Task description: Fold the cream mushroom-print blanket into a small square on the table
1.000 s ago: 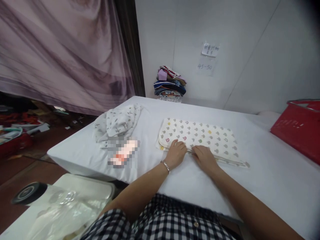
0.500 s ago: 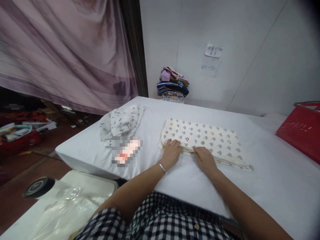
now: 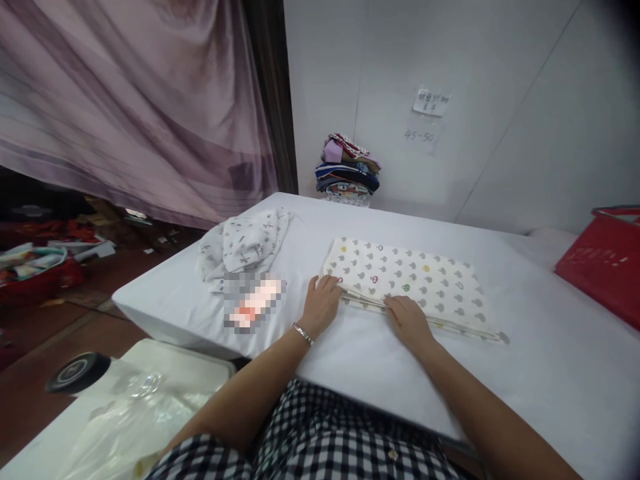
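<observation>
- Head view: the left hand [image 3: 320,307] is bent over the near left corner of the folded printed cloth [image 3: 395,267], and the right hand [image 3: 409,320] is laid on the same near edge; whether the layers are pinched or just pressed can't be told from this angle.
- Between the hands, the stacked layers look a bit uneven, so if only the upper ones get caught, the lower ones could probably be skewed.
- Off to the right of the right hand, a corner can be seen poking out; with uneven tugging it could be dragged further out of line.
- Under both hands, the white table cover [image 3: 550,400] could be rucked up if pulled along too.
- Well beyond the right hand, "45-50" can be read on the lower note [image 3: 420,137]; the upper note [image 3: 431,103] is too blurred to be made out.
- Far right of the right hand, white marks on the red container [image 3: 600,257] can't be read. No brand is legible.
</observation>
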{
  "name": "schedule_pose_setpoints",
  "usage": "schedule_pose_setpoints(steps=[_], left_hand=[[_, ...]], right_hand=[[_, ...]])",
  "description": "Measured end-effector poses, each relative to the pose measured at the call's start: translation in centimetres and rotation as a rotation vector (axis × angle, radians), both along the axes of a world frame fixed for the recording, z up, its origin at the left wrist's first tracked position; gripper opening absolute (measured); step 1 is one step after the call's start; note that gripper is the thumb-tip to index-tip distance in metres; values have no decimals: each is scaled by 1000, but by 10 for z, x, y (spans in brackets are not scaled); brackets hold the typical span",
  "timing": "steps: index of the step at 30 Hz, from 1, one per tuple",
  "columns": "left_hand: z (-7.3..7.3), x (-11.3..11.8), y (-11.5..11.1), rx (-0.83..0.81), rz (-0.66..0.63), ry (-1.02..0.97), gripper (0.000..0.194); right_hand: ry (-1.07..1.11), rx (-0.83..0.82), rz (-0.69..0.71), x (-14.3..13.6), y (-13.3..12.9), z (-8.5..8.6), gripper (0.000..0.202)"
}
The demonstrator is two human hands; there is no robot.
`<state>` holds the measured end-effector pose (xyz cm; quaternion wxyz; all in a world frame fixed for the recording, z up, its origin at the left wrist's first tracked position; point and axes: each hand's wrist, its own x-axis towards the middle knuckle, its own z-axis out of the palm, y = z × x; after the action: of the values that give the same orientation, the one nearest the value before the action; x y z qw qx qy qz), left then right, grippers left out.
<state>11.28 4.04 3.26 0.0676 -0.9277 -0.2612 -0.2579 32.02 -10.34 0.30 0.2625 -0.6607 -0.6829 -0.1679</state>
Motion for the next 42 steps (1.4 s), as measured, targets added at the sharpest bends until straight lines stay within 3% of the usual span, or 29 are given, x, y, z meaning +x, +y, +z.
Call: schedule_pose_setpoints(steps=[12,19,28,35,42], left_hand=[[-2,-6,9,-60,-37,12,21],[3,-9,13,27,-163,53,22],[4,0,29,145,-360,32,19],[1,-3,37,91,-358,89,20],[5,3,33,162,-378,80,24]], right_hand=[[-48,-99,4,-1,0,3,33],[-46,-123,-55,-4,5,3,29],[-53,-187,-95,-8,6,16,25],[-68,-221,-96,-8,7,17,24],[-75,-217,-85,-5,2,14,27]])
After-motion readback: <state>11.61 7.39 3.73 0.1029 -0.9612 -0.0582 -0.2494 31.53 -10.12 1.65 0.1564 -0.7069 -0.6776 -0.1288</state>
